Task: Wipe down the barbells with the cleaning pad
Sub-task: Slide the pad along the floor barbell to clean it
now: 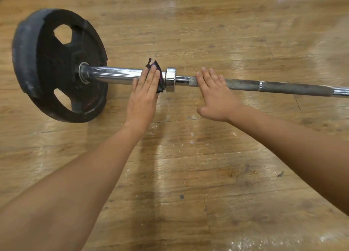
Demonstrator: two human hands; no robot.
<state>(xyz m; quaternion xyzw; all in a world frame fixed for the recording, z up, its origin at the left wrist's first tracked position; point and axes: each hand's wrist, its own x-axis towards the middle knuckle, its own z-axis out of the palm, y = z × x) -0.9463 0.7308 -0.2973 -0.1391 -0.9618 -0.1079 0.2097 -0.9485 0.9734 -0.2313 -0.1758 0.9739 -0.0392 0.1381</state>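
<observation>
Both hands flat on the barbell, pad under the left one.

Nearest me, the wooden floor (188,165), scuffed and flecked white. Left hand (143,98): grip released, straight fingers pressing the cleaning pad (161,82) onto the barbell (117,75) at its chrome sleeve, just beside the collar (170,79). Most of the dark pad is hidden under the fingers. Right hand (215,94): grip released, fingers laid flat on the knurled shaft past the collar. The shaft is cut off at the right edge. Black weight plate (56,62) far left, with reddish lettering I can't read.
</observation>
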